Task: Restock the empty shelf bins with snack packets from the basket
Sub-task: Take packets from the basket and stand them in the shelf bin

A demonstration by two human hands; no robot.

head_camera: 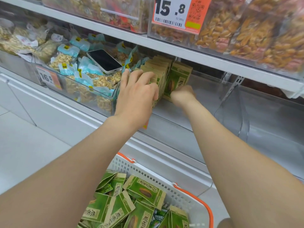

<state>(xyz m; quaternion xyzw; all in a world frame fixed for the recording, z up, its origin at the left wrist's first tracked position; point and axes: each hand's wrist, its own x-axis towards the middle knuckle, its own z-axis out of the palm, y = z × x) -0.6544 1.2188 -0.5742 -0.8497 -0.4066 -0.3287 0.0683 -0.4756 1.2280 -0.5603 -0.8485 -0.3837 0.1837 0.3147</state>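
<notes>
The left grip [137, 96] curls over the upright row [157, 69] in the bin [213, 102]. The right grip [182, 96] pinches the end packet [177, 78] at its base. More fill the basket [148, 175]. Released early, the unsupported row could topple rightward.

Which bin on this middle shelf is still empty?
The clear bin at the far right. The one beside it holds the green packets being stood up; those further left are full of nut packs.
</notes>
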